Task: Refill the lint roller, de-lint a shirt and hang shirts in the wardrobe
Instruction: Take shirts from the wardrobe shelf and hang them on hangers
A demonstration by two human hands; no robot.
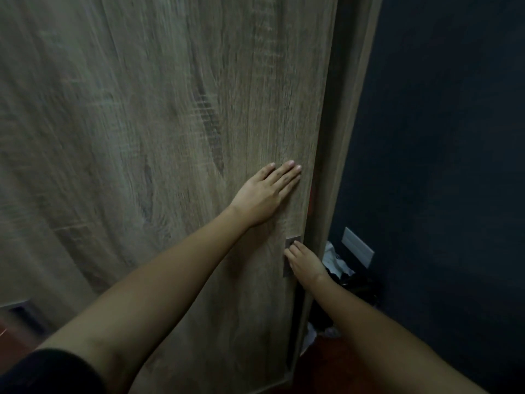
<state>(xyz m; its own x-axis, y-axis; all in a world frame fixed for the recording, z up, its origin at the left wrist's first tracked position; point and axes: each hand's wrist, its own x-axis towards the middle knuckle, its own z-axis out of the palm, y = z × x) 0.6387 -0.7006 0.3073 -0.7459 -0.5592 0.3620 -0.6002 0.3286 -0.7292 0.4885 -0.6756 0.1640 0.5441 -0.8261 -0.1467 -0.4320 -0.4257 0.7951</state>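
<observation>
Wardrobe door (pixel 170 137), likely heavy and rigid: left hand (pixel 264 194) pressed flat, fingers together; right hand (pixel 305 263) at recessed handle (pixel 291 240), grip unclear

The wardrobe door (pixel 159 137) blocked the whole front, leaving only a narrow dark gap (pixel 331 132) between its right edge and the side panel (pixel 350 137). Crumpled bags (pixel 338 265) cluttered the floor (pixel 326 362) beside the wall (pixel 440 137).

The wood-grain wardrobe door (pixel 170 137) stands upright, seemingly almost shut, a dark gap beside its frame (pixel 345 166).
</observation>
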